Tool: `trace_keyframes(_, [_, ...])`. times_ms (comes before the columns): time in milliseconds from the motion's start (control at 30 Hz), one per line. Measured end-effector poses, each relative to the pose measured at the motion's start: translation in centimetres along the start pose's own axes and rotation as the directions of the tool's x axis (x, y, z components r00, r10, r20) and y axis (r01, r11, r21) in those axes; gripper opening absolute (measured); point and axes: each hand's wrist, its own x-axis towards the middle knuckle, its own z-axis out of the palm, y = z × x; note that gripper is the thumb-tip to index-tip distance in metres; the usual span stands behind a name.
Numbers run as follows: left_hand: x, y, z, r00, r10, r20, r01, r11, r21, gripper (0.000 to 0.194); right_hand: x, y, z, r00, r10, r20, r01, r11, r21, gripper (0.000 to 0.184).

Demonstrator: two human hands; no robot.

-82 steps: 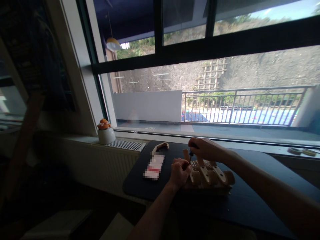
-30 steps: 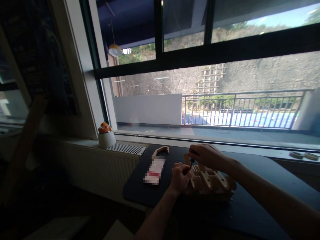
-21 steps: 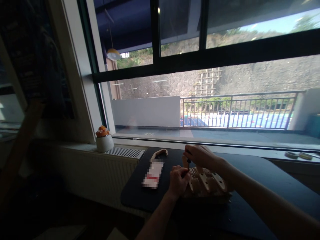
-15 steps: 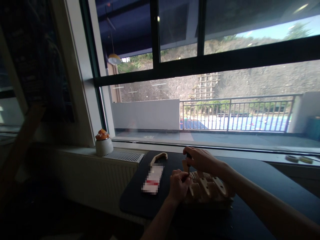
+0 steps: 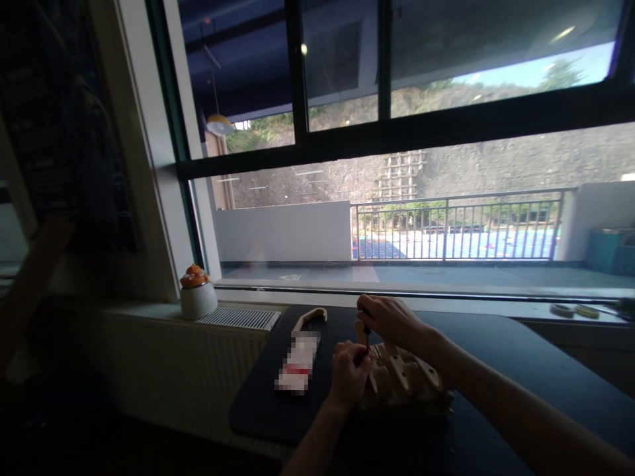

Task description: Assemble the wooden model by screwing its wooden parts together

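My right hand [image 5: 391,320] is closed round the handle of a screwdriver [image 5: 367,340], its shaft pointing down. Beside the lower end of that shaft, my left hand [image 5: 347,373] is curled with thumb and fingers together; what it pinches is too dark and small to make out. Both hands are at the left end of a wooden piece [image 5: 401,378] with several pale curved pegs standing from it, some with dark holes. This piece lies on the dark table [image 5: 270,413]. The screwdriver's tip is hidden by my left fingers.
Left of my hands lie a pixelated flat object [image 5: 299,367] and a curved wooden hook [image 5: 310,318]. A pale pot with an orange top [image 5: 198,301] stands on the sill by a radiator [image 5: 169,357]. Two rings [image 5: 563,310] rest on the right sill.
The view has turned slightly to the right, so everything sits a little further left. My hands keep the same hold at the wooden piece, with the screwdriver still upright.
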Motion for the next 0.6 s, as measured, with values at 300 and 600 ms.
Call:
trace_keyframes(300, [0.1, -0.6, 0.3, 1.0, 0.018, -0.008, -0.018, 1.0, -0.013, 0.012, -0.7, -0.9, 0.9, 0.999, -0.006, -0.036, 0.006, 1.0, -0.002, 0.031])
trace_keyframes(600, [0.1, -0.9, 0.5, 0.998, 0.049, -0.026, -0.049, 0.999, -0.005, 0.011, -0.9, -1.2, 1.4, 0.994, 0.045, -0.104, -0.037, 0.996, 0.08, 0.022])
